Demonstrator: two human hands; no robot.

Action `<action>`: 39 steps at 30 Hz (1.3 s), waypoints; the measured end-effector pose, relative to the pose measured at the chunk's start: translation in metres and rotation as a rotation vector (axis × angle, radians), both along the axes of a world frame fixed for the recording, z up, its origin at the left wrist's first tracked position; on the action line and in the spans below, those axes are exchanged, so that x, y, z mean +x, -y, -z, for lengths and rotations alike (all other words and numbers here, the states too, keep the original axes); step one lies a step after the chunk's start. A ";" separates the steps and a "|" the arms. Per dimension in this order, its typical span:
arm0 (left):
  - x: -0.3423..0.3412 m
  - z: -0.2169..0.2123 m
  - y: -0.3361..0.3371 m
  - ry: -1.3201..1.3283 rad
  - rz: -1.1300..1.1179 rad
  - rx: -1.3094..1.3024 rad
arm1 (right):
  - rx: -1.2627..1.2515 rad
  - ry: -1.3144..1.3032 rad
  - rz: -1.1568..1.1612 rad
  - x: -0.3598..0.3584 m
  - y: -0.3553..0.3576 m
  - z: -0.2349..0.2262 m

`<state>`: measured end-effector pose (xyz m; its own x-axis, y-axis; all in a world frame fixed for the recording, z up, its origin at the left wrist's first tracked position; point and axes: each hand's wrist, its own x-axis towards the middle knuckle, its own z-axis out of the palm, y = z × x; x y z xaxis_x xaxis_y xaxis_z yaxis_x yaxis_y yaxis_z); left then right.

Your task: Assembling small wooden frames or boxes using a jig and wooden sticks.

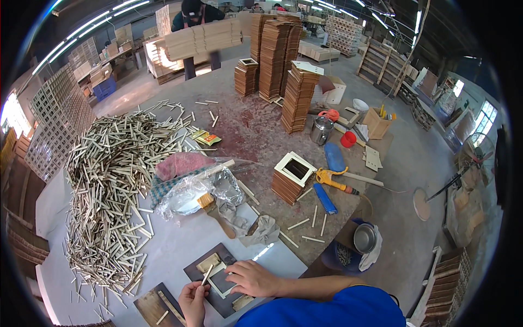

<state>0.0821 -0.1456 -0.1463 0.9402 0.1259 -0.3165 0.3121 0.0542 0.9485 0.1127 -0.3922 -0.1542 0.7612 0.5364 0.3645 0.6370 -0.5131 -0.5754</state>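
Observation:
My left hand (193, 302) pinches a thin pale wood strip (207, 274) between thumb and fingers. Just right of it, my right hand (253, 278) rests with curled fingers on the side of a small pale wooden frame (214, 288). That frame lies on a dark square board (229, 310) with wooden blocks fixed to it, and the fingers hide part of its right side. A second dark board (144, 304) with a wooden bar sits to the left, a loose strip on it. Beyond the hands lie a flat brush (220, 220) and a crumpled grey cloth (262, 231).
A big heap of strips (109, 201) covers the table's left. Stacked frames (289, 182) stand right of centre, with taller stacks (274, 60) behind. A yellow air gun (332, 177), blue brush (325, 199) and metal bowl (365, 238) are at the right. A co-worker (193, 16) handles boards ahead.

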 end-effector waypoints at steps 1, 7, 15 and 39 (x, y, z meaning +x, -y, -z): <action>0.000 0.000 0.000 0.001 0.004 0.012 | 0.003 0.000 0.000 0.000 0.000 0.000; 0.003 -0.004 0.004 -0.015 -0.001 0.057 | 0.018 -0.009 0.002 0.002 0.001 -0.001; 0.001 0.000 0.003 0.016 -0.014 0.054 | 0.073 0.018 0.003 0.001 0.001 -0.001; -0.002 -0.007 0.020 0.234 0.082 0.517 | 0.020 -0.013 0.037 0.002 -0.007 0.001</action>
<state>0.0798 -0.1659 -0.1392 0.9910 0.1327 -0.0150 0.0738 -0.4506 0.8897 0.1144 -0.3854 -0.1549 0.7850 0.5006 0.3649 0.6104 -0.5246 -0.5935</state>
